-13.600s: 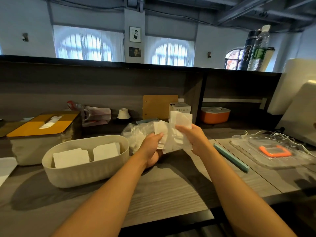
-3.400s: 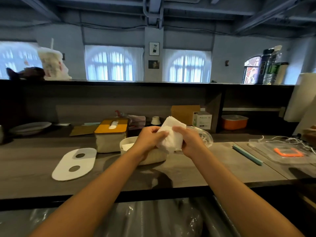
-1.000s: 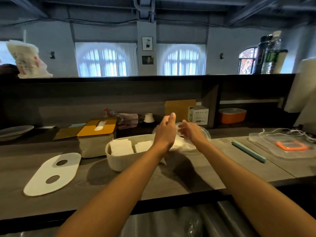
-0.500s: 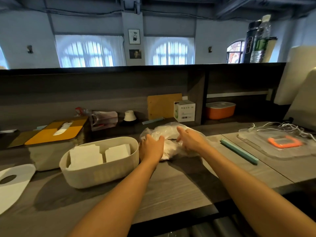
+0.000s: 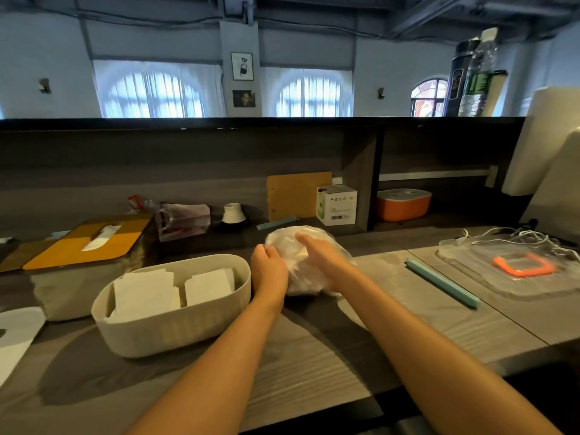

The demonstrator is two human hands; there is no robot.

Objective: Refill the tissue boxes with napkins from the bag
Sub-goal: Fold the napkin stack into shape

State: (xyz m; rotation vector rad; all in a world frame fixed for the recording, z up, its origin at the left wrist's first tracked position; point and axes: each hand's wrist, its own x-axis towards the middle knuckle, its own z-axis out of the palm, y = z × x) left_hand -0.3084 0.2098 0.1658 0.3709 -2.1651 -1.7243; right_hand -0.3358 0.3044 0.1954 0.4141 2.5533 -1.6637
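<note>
Napkin bag [image 5: 306,277] under both hands, contents blurred, grip unclear

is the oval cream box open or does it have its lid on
Open. The oval cream box has no lid on top, and two stacks of white napkins show inside it over the rim.
</note>
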